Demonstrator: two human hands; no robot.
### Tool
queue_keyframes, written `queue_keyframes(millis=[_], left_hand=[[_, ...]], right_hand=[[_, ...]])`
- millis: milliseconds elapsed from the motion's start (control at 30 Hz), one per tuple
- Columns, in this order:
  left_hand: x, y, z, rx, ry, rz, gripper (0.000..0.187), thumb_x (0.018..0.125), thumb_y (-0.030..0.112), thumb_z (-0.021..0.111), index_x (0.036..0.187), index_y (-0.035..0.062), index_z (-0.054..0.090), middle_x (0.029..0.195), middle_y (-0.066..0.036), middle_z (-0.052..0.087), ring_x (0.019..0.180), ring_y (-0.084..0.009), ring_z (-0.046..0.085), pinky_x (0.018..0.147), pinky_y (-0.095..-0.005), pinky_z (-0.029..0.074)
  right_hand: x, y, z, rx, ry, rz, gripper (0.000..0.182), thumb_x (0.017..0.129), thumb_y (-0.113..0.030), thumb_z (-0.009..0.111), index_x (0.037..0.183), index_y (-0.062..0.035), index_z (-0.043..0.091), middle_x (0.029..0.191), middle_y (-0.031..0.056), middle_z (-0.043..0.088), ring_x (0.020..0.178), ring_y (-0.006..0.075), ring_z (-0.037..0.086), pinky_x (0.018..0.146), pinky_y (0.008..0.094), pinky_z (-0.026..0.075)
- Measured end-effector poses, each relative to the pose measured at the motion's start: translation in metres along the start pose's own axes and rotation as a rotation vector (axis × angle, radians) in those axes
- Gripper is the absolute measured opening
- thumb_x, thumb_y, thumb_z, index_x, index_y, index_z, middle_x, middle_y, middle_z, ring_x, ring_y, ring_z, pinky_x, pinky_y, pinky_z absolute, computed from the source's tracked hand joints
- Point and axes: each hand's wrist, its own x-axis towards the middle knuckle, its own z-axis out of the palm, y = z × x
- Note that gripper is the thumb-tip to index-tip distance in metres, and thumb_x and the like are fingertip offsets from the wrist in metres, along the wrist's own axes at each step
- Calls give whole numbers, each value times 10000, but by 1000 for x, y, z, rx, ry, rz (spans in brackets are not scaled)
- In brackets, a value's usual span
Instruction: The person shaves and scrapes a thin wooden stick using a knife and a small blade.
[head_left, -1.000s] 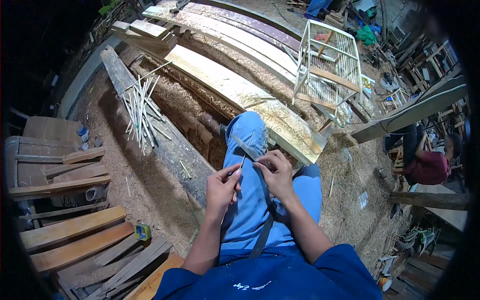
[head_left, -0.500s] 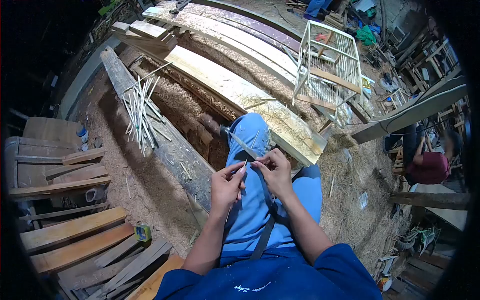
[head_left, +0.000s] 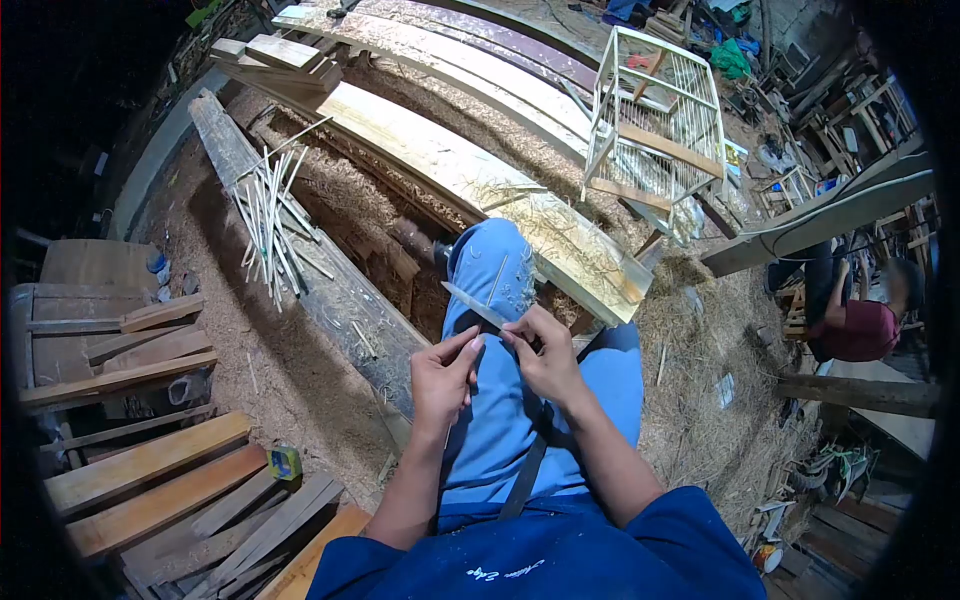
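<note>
My right hand (head_left: 546, 362) is closed on a knife, whose pale pointed blade (head_left: 474, 304) slants up and left over my knee. Between the fingers of my left hand (head_left: 438, 388) is a thin stick (head_left: 498, 277). It extends up past the blade, crossing it in this view, and its lower end shows below my left palm. Both hands are above my lap, fingertips a short way apart. Small shavings (head_left: 520, 283) cling to the blue trousers (head_left: 490, 245) at my knee.
A pile of thin sticks (head_left: 272, 225) lies on a weathered plank (head_left: 345, 300) to my left. Ahead is a long pale beam (head_left: 430, 150) strewn with shavings. A slatted wooden cage (head_left: 665, 135) stands beyond it. Boards (head_left: 150, 470) are stacked at left; a person (head_left: 860, 325) sits at right.
The knife blade has shifted down and left, lying flatter across the stick. My left hand has moved slightly left and down. The whole view has shifted a little.
</note>
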Motion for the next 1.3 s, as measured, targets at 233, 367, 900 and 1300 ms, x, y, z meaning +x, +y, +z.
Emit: queue_keyframes(millis=[233, 367, 900, 1300], left_hand=[[-12, -9, -6, -18, 2, 44, 257, 980, 110, 711, 1221, 26, 741, 610, 28, 582, 429, -11, 426, 376, -198, 334], [-18, -12, -6, 2, 28, 66, 260, 975, 109, 717, 1219, 24, 741, 606, 28, 580, 423, -14, 423, 376, -202, 335], [-21, 7, -5, 32, -10, -1, 303, 1007, 191, 690, 1233, -8, 721, 602, 7, 584, 390, -42, 439, 357, -215, 313], [-6, -14, -9, -124, -48, -17, 272, 1019, 171, 674, 1237, 17, 727, 583, 16, 570, 372, -31, 397, 341, -214, 288]], right_hand=[[-2, -7, 1, -92, -26, -27, 99, 872, 1, 721, 920, 20, 637, 865, 171, 591, 808, 368, 639, 706, 431, 502], [-5, -3, 6, -113, -26, -40, 100, 880, -3, 713, 944, 14, 638, 888, 173, 593, 827, 384, 640, 712, 443, 505], [-2, -9, -1, -64, -18, -81, 89, 881, 9, 705, 928, 35, 634, 839, 154, 592, 741, 294, 646, 676, 369, 507], [-6, -7, 5, -68, -9, -31, 128, 872, 5, 717, 890, 28, 591, 853, 170, 597, 802, 357, 649, 707, 416, 507]])
